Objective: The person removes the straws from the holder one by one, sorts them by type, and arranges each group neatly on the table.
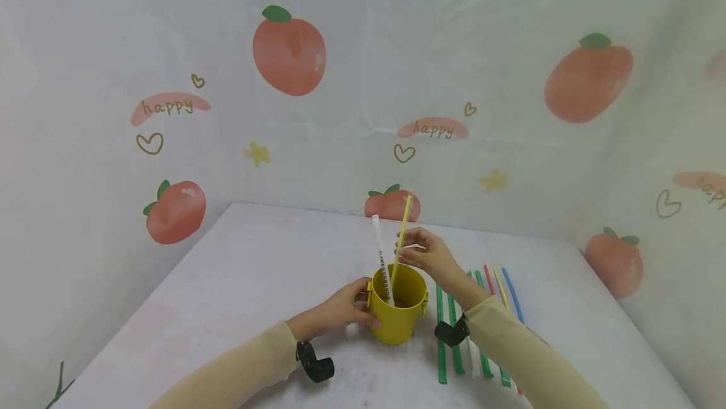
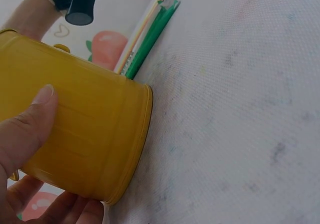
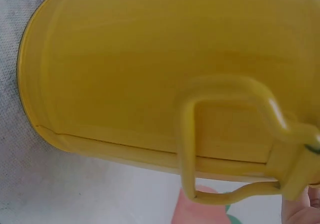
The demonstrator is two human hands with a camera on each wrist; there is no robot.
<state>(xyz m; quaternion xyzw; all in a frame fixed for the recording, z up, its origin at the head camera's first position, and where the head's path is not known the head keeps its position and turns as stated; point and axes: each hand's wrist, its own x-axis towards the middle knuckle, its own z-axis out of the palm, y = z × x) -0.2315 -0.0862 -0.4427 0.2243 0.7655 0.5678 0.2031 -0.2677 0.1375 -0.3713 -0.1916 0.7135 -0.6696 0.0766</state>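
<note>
Steady the small yellow plastic bucket (image 1: 398,311) with your left hand (image 1: 340,311): the thumb and fingers curl round its near-left wall, and the left wrist view shows the thumb (image 2: 27,124) pressed flat against the ribbed side. Keep this grip low on the wall so the bucket stays upright on the white, lightly stained table (image 1: 255,283).

Your right hand (image 1: 428,256) hovers just above the bucket's far rim and pinches the thin yellow drinking straw (image 1: 401,239) between its fingertips. The straw tilts, its top leaning right and away from you, while its lower end stands inside the bucket. Guide the lower end down along the inner wall and do not release until it rests on the base, in my judgement the surest way to stop it tipping out.

Contents of the bucket: the yellow straw and one white straw with dark printed lettering (image 1: 382,267), which stands nearly upright and leans on the near-left rim. The bucket's folding wire-shaped handle (image 3: 225,139) hangs against its side.

A row of loose straws in green, white, red, yellow and blue (image 1: 476,321) lies on the table just right of the bucket.
</note>
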